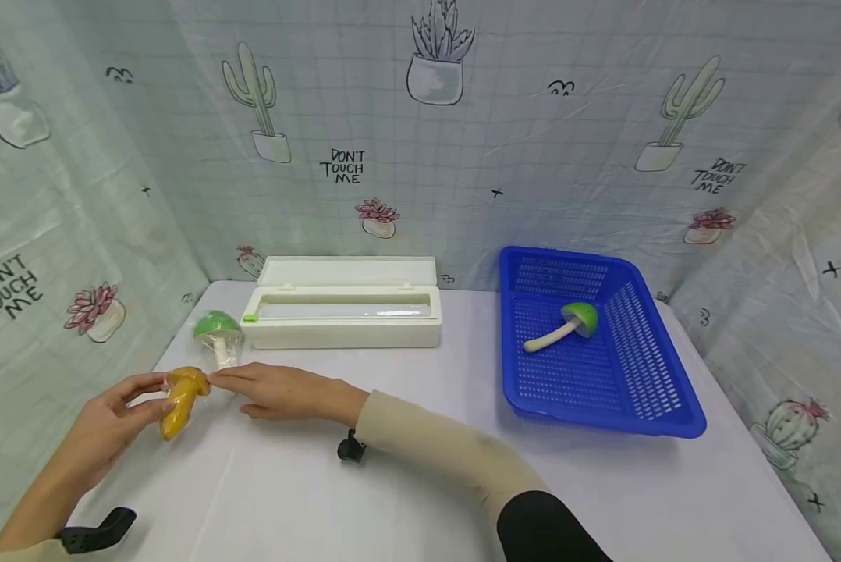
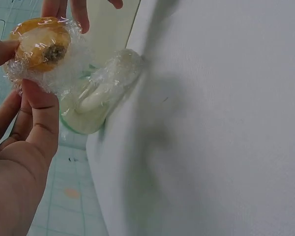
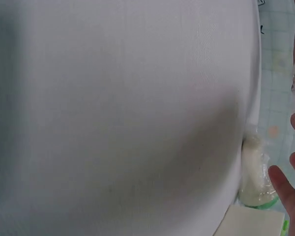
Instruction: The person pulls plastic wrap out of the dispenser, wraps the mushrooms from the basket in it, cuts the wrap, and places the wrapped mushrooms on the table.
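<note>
My left hand (image 1: 115,421) pinches a yellow toy mushroom (image 1: 179,400) between thumb and fingers, raised over the left part of the table. Clear plastic film (image 2: 73,64) is wrapped around the mushroom, bunched and crinkled in the left wrist view. From the other side my right hand (image 1: 280,392) reaches across with straight fingers, their tips at the mushroom's edge. Behind the hands lies a green-capped toy mushroom (image 1: 217,328) with a pale stem, also wrapped in clear film. The right wrist view shows the right hand's fingers (image 3: 285,189) spread apart near that green-capped mushroom (image 3: 255,177).
A white cling film box (image 1: 343,336) with its lid raised stands at the back of the white table (image 1: 287,499). To the right is a blue plastic basket (image 1: 603,417) with an unwrapped green-capped mushroom (image 1: 564,326) inside. Printed curtains (image 1: 505,140) enclose the table's back and sides.
</note>
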A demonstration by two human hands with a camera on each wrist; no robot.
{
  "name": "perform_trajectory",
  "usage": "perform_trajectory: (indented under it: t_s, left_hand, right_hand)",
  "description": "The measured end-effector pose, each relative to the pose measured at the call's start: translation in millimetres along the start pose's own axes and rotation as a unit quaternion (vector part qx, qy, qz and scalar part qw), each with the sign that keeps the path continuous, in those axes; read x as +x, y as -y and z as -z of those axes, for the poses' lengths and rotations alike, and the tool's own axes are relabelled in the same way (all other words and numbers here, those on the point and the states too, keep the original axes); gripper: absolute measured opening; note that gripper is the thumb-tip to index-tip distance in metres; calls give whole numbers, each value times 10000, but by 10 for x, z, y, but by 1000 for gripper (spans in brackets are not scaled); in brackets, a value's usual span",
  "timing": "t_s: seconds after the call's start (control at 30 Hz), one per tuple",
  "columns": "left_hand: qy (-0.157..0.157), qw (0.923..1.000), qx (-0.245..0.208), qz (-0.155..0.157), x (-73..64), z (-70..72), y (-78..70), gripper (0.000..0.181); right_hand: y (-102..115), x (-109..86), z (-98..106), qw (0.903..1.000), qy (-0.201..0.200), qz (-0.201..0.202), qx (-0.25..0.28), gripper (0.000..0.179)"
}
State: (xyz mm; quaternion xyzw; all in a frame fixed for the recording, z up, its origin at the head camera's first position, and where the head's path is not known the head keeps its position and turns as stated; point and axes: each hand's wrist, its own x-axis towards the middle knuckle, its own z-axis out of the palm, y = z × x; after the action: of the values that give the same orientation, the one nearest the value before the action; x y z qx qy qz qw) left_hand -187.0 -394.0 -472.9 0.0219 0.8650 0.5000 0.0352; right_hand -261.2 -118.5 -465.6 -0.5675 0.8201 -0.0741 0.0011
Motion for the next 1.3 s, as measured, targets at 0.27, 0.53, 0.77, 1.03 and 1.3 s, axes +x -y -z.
perform_trajectory:
  t_s: [0.27, 0.53, 0.77, 1.03, 1.3]
  left_hand:
    - [64, 9998, 189, 30, 8, 11, 29, 39]
    - [464, 9980, -130, 406, 21, -92, 91, 47]
    - [701, 9966, -266, 334, 26, -147, 103, 46]
    - [566, 9969, -210, 500, 3, -92, 146, 53]
    - [685, 9946, -4, 778, -49, -53, 169, 65]
  right_hand:
    - [-31, 93, 101, 9879, 182, 505, -1453, 57]
    - [-167, 132, 176, 9665, 536, 1294, -2153, 50]
    - [-162, 188, 215, 9679, 472, 1515, -1951, 47]
    - [-35, 383, 235, 9794, 591, 1119, -1572, 46]
    - [25, 604, 172, 9823, 337, 1067, -1505, 26]
